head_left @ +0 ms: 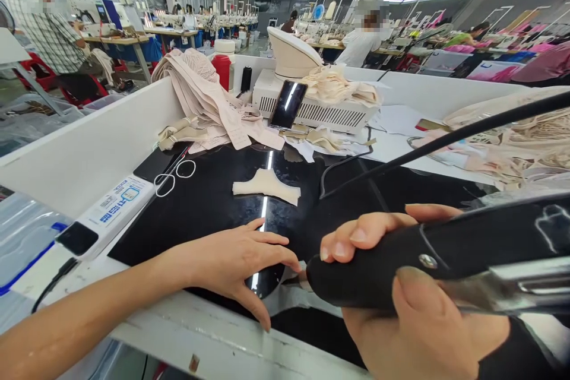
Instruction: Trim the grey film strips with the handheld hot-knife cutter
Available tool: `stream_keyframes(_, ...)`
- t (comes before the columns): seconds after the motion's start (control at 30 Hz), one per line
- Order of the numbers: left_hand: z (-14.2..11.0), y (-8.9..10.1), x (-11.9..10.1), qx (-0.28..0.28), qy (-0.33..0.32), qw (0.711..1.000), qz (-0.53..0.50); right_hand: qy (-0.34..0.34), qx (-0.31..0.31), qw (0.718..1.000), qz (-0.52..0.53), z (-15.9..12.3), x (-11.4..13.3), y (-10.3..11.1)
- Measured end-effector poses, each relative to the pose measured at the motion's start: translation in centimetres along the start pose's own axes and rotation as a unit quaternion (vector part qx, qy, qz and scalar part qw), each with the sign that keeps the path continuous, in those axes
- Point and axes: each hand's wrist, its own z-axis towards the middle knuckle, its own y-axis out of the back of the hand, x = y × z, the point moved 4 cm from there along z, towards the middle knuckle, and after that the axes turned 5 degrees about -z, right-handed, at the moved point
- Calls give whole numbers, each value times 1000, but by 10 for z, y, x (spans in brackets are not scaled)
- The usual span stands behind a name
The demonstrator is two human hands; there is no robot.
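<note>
At lower right, the right hand (414, 338) is wrapped around a black, rounded tool with metal parts (369, 270), its narrow tip pointing left, near the loosely spread fingers of the left hand (236, 261); I cannot tell whether they touch it. The cream, winged, cloth-like piece (267, 185) lies above the left hand, near the frame's centre, with glossy black surface (200, 214) on both sides, well apart from the white table's front edge (214, 338).
</note>
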Motion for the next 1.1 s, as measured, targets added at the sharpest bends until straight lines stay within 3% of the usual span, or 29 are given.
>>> stream_keyframes(0.33, 1, 1, -1, -12, -7, 1000, 1, -12, 8, 1000, 23, -8, 2, -3)
stream_keyframes(0.57, 2, 2, 0, -12, -9, 1000, -18, -64, 81, 994, 31, -15, 4, -6)
stream_keyframes(0.7, 0, -1, 2, -1, -19, 1000, -18, -43, 61, 997, 20, -9, 6, -11)
stream_keyframes(0.8, -3, 1, 1, -9, -49, 999, 8, -14, 5, 1000, 22, 0, 9, -9)
stream_keyframes(0.9, -6, 7, 1, -25, -65, 996, 62, 3, -57, 998, 13, 10, 14, 0)
stream_keyframes(1.1, -16, 25, 11, -86, -29, 975, 203, -11, -78, 997, -27, 20, 17, 16)
